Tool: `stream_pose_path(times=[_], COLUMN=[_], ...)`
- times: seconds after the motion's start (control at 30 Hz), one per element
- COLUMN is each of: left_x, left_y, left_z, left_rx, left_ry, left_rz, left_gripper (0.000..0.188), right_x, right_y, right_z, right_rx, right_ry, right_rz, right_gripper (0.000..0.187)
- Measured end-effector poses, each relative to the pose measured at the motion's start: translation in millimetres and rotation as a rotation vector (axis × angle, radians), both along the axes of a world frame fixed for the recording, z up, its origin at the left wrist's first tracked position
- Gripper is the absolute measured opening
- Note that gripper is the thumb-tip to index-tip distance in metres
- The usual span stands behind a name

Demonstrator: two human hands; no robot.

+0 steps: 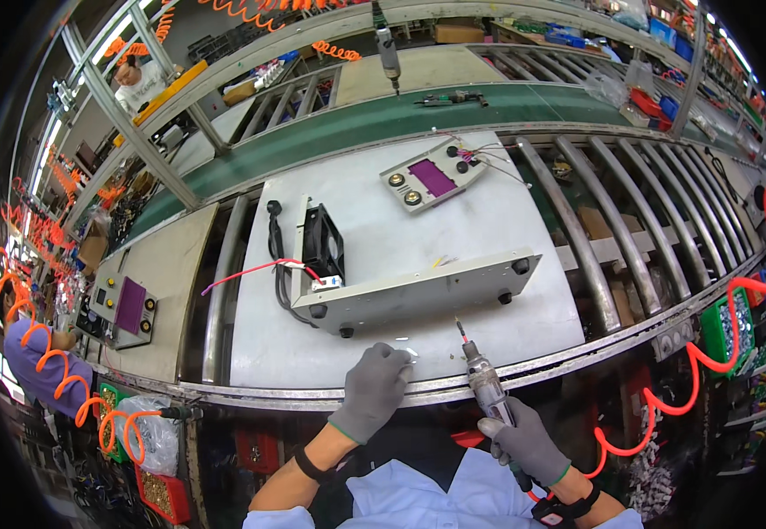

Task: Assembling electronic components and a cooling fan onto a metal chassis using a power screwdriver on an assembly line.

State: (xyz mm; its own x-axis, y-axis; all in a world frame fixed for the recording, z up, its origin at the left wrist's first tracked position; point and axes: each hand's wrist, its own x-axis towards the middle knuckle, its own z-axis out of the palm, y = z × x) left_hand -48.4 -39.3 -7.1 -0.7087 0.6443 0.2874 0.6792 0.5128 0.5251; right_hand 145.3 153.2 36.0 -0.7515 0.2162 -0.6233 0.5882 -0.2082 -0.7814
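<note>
While my right hand [524, 438] in the head view wraps round the screwdriver [486, 385], its bit [461, 331] points away from me toward the grey casing [418, 300], whose long axis runs crosswise beyond both hands. My left hand [374, 392], nearer it, is curled; I can't tell whether it holds anything.

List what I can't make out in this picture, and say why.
All in the head view:
Left grip: the back of its glove hides whether it pinches anything.
Driver: handle mostly covered by the right grip.
Base: inner face mostly hidden behind its footed side.
Shirt: cut off by the lower edge.
Brass-coloured bits, lower left: too small to identify.
</note>
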Motion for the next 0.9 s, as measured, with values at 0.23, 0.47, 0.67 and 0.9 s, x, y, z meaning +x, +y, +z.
stream_pose_path(times=[0.23, 0.47, 0.67, 0.9], left_x=[-7, -21, -90, -96], left_y=[12, 15, 52, 67], left_z=[3, 88, 113, 84], left_rx=[-0.146, 0.213, 0.345, 0.066], left_ry=[0.111, -0.143, 0.272, 0.390], left_rz=[-0.044, -0.104, -0.105, -0.017], left_gripper=[0.011, 0.014, 0.011, 0.017], right_x=[-9, -14, -16, -12], right_y=[9, 12, 11, 10], right_z=[2, 9, 8, 6], right_rx=[-0.012, -0.013, 0.000, -0.001], right_ry=[-0.013, -0.044, 0.004, -0.003], right_rz=[-0.005, 0.027, 0.036, 0.044], right_gripper=[0.042, 0.038, 0.033, 0.033])
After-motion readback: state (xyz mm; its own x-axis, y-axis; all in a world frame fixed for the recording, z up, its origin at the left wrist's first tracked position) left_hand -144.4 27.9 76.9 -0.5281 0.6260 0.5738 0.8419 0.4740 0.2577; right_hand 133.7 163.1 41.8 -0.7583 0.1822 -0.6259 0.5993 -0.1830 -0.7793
